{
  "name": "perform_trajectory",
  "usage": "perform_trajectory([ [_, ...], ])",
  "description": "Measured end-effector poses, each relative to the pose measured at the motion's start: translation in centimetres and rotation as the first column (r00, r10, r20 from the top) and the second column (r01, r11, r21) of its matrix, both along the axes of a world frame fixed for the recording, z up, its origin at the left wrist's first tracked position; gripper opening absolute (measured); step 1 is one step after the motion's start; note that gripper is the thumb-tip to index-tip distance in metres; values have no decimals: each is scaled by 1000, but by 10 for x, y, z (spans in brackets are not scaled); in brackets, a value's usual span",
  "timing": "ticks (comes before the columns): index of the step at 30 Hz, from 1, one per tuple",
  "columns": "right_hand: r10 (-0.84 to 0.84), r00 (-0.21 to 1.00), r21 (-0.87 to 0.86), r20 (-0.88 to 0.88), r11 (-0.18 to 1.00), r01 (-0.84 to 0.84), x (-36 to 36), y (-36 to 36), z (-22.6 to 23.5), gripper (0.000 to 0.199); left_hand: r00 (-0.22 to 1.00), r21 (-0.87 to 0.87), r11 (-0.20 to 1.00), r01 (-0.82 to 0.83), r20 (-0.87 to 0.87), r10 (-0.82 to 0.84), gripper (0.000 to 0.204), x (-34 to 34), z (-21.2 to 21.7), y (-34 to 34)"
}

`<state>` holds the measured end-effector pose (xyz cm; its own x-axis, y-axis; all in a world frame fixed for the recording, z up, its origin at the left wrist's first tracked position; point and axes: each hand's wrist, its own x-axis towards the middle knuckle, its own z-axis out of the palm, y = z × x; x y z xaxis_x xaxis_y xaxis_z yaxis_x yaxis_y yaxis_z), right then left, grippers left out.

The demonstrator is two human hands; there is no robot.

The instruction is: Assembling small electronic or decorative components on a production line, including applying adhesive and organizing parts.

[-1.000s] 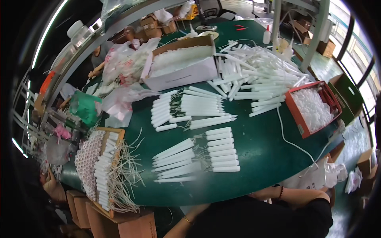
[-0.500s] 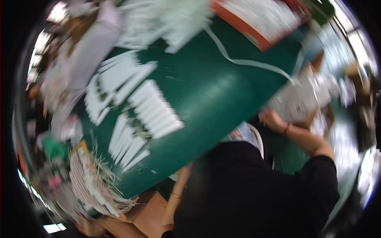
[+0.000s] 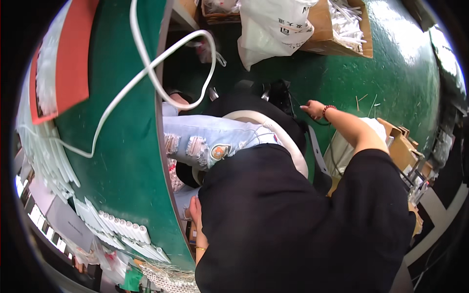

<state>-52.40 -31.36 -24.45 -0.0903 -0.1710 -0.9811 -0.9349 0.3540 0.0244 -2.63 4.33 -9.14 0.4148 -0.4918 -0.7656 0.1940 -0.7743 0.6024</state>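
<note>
My right hand [image 3: 312, 107], with a bead bracelet at the wrist, reaches out low over the green floor [image 3: 391, 73]. Its fingers stretch toward a black object [image 3: 278, 93] beside my round white-rimmed stool [image 3: 278, 129]; nothing shows in the hand. My left hand [image 3: 195, 215] lies by my lap at the edge of the green table [image 3: 122, 146], partly hidden by my black shirt. On the table near it lie rows of white tubes [image 3: 122, 229]. My knee in torn blue jeans [image 3: 210, 141] points under the table.
A white cable [image 3: 146, 73] loops off the table edge. A red tray [image 3: 68, 63] sits on the table. A white plastic bag [image 3: 273, 24] and a cardboard box of white tubes [image 3: 342, 24] stand on the floor. More cardboard boxes [image 3: 400, 141] stand at right.
The view has swung from the tabletop down to my right side and the floor. My right arm has stretched out toward the floor beside the stool.
</note>
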Motion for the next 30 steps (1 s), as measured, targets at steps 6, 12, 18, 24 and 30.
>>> perform_trajectory([
  [6,-844,525,205,-112,497,843,8,11,-79,34,999,90,995,34,36,-37,24,-2,19,-63],
  [12,-283,959,-188,-9,943,276,38,6,-143,36,974,116,977,182,118,-195,24,-3,30,-94],
  [18,-570,818,-199,-74,812,548,50,26,-177,39,967,203,960,195,125,-223,23,-21,50,-120],
  [24,-916,332,25,224,346,938,20,11,-150,30,967,275,939,206,93,-239,23,-12,42,-100],
  [30,-837,485,203,253,536,819,-2,-3,-57,16,959,231,948,220,127,-253,23,2,27,-79],
])
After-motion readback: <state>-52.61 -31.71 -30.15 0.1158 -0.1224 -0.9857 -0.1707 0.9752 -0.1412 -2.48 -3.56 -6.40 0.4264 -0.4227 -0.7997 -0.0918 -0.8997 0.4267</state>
